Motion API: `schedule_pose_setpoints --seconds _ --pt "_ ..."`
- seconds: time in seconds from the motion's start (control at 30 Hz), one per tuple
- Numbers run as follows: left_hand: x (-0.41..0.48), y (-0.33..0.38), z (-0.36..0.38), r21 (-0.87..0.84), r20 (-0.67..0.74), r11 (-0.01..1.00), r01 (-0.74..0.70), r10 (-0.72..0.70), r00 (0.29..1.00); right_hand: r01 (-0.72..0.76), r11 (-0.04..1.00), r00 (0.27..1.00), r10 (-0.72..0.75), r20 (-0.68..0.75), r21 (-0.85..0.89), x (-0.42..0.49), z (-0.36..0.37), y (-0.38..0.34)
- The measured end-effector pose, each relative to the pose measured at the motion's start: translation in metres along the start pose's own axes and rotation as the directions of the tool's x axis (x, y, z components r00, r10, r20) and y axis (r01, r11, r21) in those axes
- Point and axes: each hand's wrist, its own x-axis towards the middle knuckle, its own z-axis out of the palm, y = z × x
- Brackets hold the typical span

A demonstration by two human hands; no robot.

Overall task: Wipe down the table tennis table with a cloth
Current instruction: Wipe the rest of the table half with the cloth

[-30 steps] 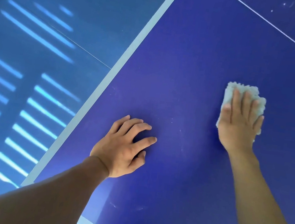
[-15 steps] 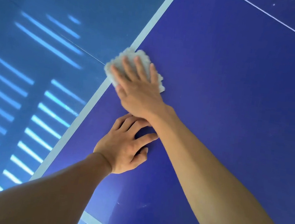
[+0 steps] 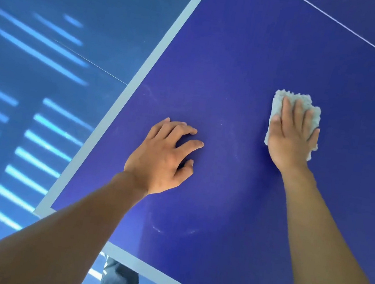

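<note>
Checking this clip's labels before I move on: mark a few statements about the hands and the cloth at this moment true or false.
1. The right hand lies flat on the cloth. True.
2. The left hand holds a second cloth. False: it holds nothing; its fingertips rest on the bare table.
3. The cloth covers the white edge line. False: it lies on the blue surface, well to the right of that line.
4. Faint pale smears show on the table between the two forearms. True.
</note>
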Motion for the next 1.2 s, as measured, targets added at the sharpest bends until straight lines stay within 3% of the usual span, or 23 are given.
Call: schedule_pose_setpoints --seconds 0.1,0.23,0.4,0.5,0.63,0.77,0.9,1.03,1.1,1.2 --pt "-0.004 -0.001 -0.003 -0.055 -0.015 0.998 0.013 -0.014 1.0 -0.034 0.999 0.999 0.034 -0.017 -0.037 -0.021 0.019 -0.038" --pt "-0.027 -0.005 -0.019 -0.069 -0.117 0.993 0.097 -0.104 0.988 0.247 0.966 0.969 -0.245 0.031 -0.07 -0.045 0.047 -0.128" --pt "-0.114 -0.026 -0.047 -0.01 -0.271 0.936 0.351 -0.341 0.9 0.621 0.777 0.782 -0.605 0.149 -0.102 -0.108 0.076 -0.213" --pt "-0.16 -0.033 -0.056 0.013 -0.228 0.855 0.518 -0.502 0.834 0.691 0.714 0.721 -0.667 0.187 -0.113 -0.137 0.079 -0.195" --pt "-0.178 -0.023 -0.053 -0.053 -0.05 0.749 0.661 -0.663 0.747 0.559 0.821 0.822 -0.53 0.209 -0.117 -0.157 0.065 -0.119" --pt "-0.176 -0.016 -0.046 -0.004 -0.018 0.678 0.735 -0.735 0.678 0.162 0.977 0.979 -0.141 0.146 -0.141 -0.179 0.045 -0.02" --pt "-0.176 -0.017 -0.043 0.001 -0.029 0.684 0.729 -0.729 0.684 -0.166 0.985 0.983 0.169 0.069 -0.044 -0.201 0.029 0.024" --pt "-0.178 -0.018 -0.039 -0.029 -0.092 0.696 0.718 -0.717 0.691 -0.364 0.931 0.931 0.364 -0.006 0.038 -0.203 0.045 -0.01" --pt "-0.179 -0.017 -0.038 -0.043 -0.112 0.701 0.712 -0.711 0.694 -0.344 0.938 0.937 0.346 -0.041 0.045 -0.199 0.056 -0.041" --pt "-0.177 -0.014 -0.039 -0.046 -0.114 0.699 0.713 -0.713 0.692 -0.007 0.999 0.999 0.005 -0.046 -0.041 -0.203 0.073 -0.084"
